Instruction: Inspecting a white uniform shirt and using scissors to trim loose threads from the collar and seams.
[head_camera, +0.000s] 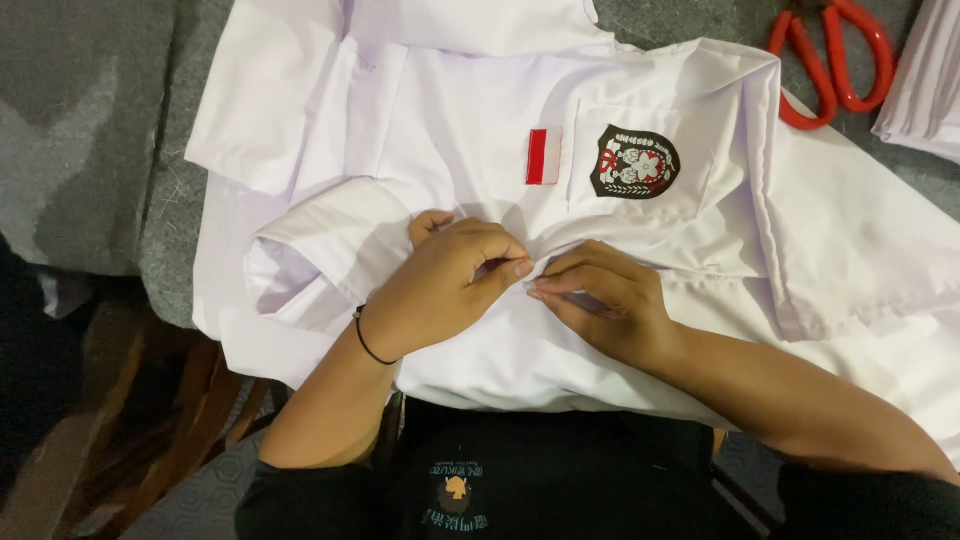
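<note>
A white shirt (420, 140) lies spread on a grey table, collar toward me. Its chest pocket carries a dark oval emblem patch (634, 161), with a small red and white flag patch (543, 156) beside it. My left hand (440, 285), with a thin black band on the wrist, pinches the shirt's front edge near the collar. My right hand (600, 300) pinches the same edge, fingertips almost touching the left ones. Both hands grip fabric at the placket; whatever sits between the fingertips is hidden.
Red-handled scissors (835, 60) lie on the grey table surface (170, 200) at the top right. A stack of folded white cloth (925, 85) sits at the right edge. The table's near-left edge drops to a dark floor and wooden chair parts.
</note>
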